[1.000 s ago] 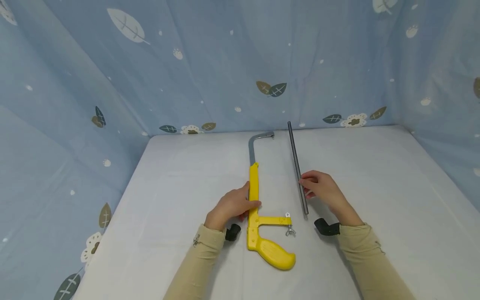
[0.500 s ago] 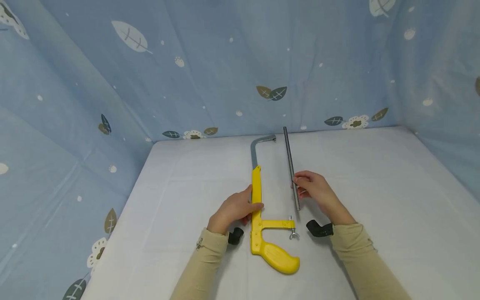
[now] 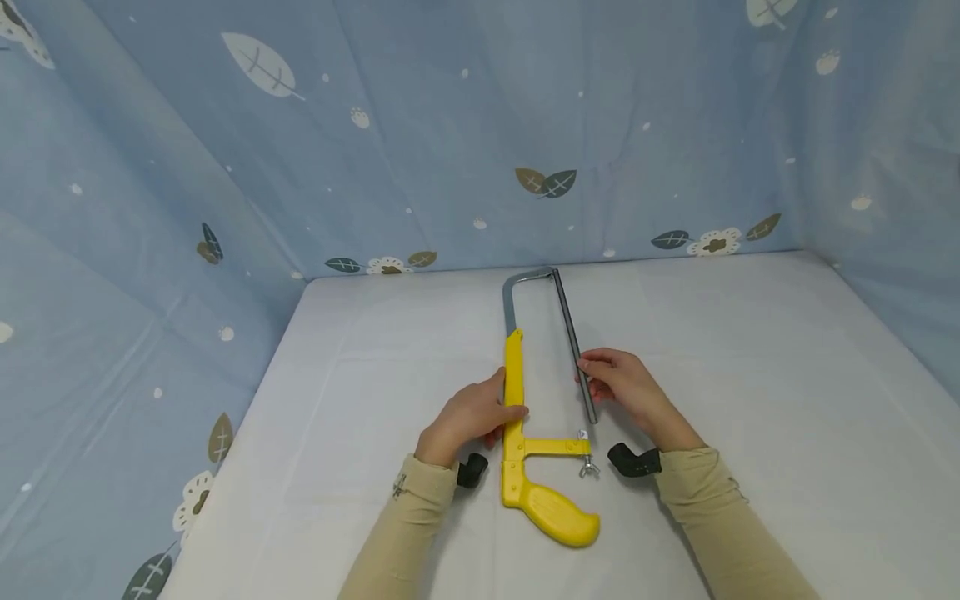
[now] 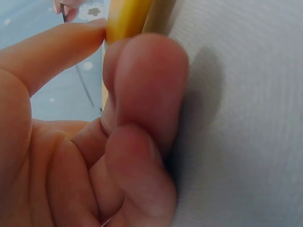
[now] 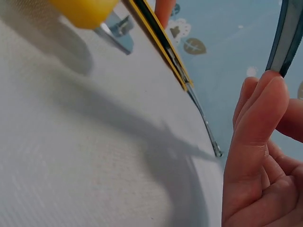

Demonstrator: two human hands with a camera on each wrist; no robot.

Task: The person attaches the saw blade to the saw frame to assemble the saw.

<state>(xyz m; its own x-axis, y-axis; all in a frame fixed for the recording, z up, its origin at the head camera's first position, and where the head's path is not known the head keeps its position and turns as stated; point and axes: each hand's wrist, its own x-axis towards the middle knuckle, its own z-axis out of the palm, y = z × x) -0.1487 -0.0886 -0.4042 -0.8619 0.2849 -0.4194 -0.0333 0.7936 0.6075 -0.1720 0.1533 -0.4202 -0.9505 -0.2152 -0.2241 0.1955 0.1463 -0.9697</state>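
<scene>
Hacksaw frame (image 3: 513, 375) set lengthwise over the white-covered table (image 3: 390, 375), middle of the scene; handle (image 3: 561, 515) at the near end, angled to the right; grey bent arm (image 3: 510, 304) at the far end, curving right; yellow crosspiece (image 3: 551, 447) reaching right from just beyond the handle, wing nut (image 3: 588, 469) at its right tip.

Left hand (image 3: 468, 417) grips the yellow bar of the frame from the left; thumb laid across the top, other fingers curled at the left side and close to the white cloth, as the left wrist view shows.

Right hand (image 3: 626, 387) pinches the saw blade (image 3: 570, 333) between thumb and fingers, nearer its near end; blade slants, far end leaning left, to the right of the frame's bar; one edge looks finely toothed in the right wrist view; far end right at the tip of the bent arm, whether hooked on or merely beside it cannot be told; near end apart from the crosspiece, just beyond its tip.

Tan sleeves (image 3: 727, 517) on both arms; a black piece at each wrist; blue curtain (image 3: 450, 125) with leaf and flower prints behind the table and along both sides.
</scene>
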